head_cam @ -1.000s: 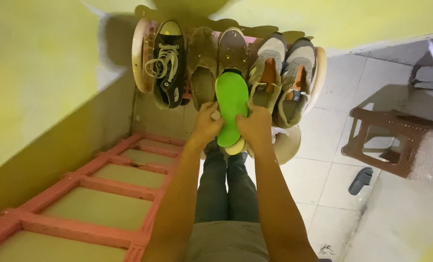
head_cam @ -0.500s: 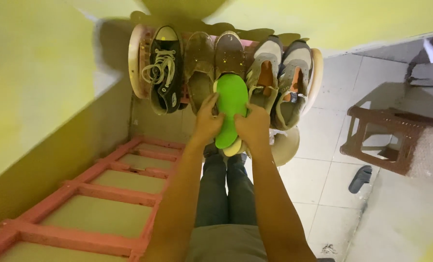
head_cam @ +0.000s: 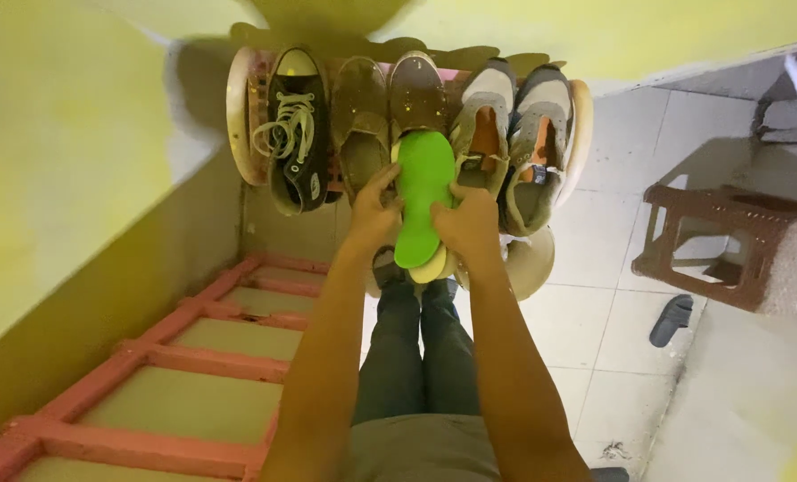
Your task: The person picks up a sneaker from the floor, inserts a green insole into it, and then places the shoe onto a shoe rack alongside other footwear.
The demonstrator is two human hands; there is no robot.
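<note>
Nearest, two forearms are seen reaching forward over dark trousers. A green insole point(head_cam: 423, 196) is gripped between both hands: the left hand point(head_cam: 373, 214) is closed on its left edge, fingers curled over the top, and the right hand point(head_cam: 468, 221) is closed on its right edge lower down. The insole is held upright in front of a shoe rack point(head_cam: 238, 116), its upper end touching a brown shoe point(head_cam: 416, 89). A paler insole point(head_cam: 430, 268) seems to lie behind its lower end. The insole is judged light, thin and bendy, not fragile; it is best held by both long edges near the middle, so that it does not fold. On the rack a black laced sneaker point(head_cam: 296, 125), an olive shoe point(head_cam: 361, 116) and two grey shoes point(head_cam: 514, 134) are packed side by side, leaving little room beside the brown one. Further off, a pink ladder point(head_cam: 184, 357) lies along the left wall, and a brown stool point(head_cam: 711, 241) and a dark slipper point(head_cam: 671, 319) stand apart on the tiled floor to the right.
</note>
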